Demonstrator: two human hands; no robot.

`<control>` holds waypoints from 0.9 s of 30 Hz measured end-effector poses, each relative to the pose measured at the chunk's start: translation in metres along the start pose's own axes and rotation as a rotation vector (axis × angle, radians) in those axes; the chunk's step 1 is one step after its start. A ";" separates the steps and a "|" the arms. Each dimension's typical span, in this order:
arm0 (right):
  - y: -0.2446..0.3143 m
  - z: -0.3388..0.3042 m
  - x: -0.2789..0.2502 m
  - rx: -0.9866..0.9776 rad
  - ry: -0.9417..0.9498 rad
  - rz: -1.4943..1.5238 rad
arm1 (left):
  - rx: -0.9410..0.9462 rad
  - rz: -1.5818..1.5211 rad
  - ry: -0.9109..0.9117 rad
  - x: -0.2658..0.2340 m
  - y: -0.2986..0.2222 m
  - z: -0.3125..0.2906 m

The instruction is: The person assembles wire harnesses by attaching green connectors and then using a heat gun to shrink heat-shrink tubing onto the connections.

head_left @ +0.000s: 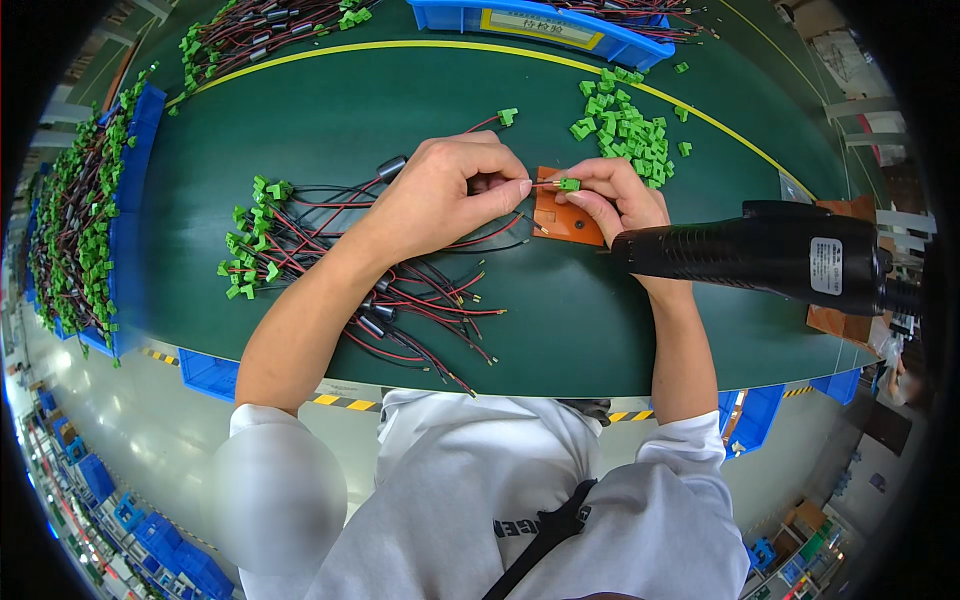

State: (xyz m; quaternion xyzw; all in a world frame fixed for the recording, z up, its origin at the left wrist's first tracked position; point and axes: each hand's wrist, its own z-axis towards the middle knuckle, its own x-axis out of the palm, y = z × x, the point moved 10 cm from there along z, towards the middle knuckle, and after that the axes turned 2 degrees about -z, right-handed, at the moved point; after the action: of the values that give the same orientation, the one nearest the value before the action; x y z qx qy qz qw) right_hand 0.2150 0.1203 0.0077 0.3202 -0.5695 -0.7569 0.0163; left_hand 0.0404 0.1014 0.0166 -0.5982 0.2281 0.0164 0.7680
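Observation:
My left hand (450,195) pinches a thin wire (545,184) between thumb and forefinger, its other fingers curled. The wire's tip meets a small green terminal connector (569,185) that my right hand (622,195) holds between thumb and fingers. Whether the tip is seated inside cannot be made out. Both hands are over an orange fixture plate (565,222) on the table. Another green connector (508,117) with a red lead shows beyond my left hand. Beneath my left forearm lies a bundle of red and black wires (330,225) with green connectors and dark cylinders.
A black electric screwdriver (745,255) reaches in from the right, over my right wrist. Loose green connectors (635,130) are heaped beyond my right hand. Blue bins of wire assemblies stand at left (135,210) and at the far edge (550,30) of the green table (590,330).

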 end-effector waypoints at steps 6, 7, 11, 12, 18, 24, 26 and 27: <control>0.003 0.000 0.004 -0.020 0.051 -0.078 | 0.085 0.084 -0.021 0.001 -0.005 0.001; 0.004 0.000 0.004 -0.038 0.047 -0.081 | 0.106 0.095 -0.026 0.001 -0.007 0.001; 0.003 -0.001 0.004 -0.033 0.048 -0.122 | 0.153 0.157 -0.040 -0.001 -0.014 0.000; 0.002 -0.001 0.004 -0.033 0.049 -0.121 | 0.161 0.174 -0.050 -0.001 -0.016 0.000; 0.006 -0.001 0.002 -0.052 0.017 -0.159 | 0.219 0.233 -0.033 0.004 -0.020 -0.003; 0.009 -0.001 0.002 -0.137 0.012 -0.213 | 0.206 0.238 -0.005 0.007 -0.021 -0.003; 0.007 -0.002 0.002 -0.139 0.007 -0.243 | 0.216 0.226 -0.009 0.007 -0.021 -0.003; 0.008 -0.002 0.002 -0.139 0.008 -0.244 | 0.217 0.231 -0.020 0.005 -0.020 -0.002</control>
State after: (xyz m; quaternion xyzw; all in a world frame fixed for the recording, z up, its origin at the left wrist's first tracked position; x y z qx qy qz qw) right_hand 0.2116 0.1153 0.0138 0.3880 -0.4725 -0.7897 -0.0515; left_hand 0.0505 0.0922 0.0327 -0.4814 0.2882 0.0857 0.8233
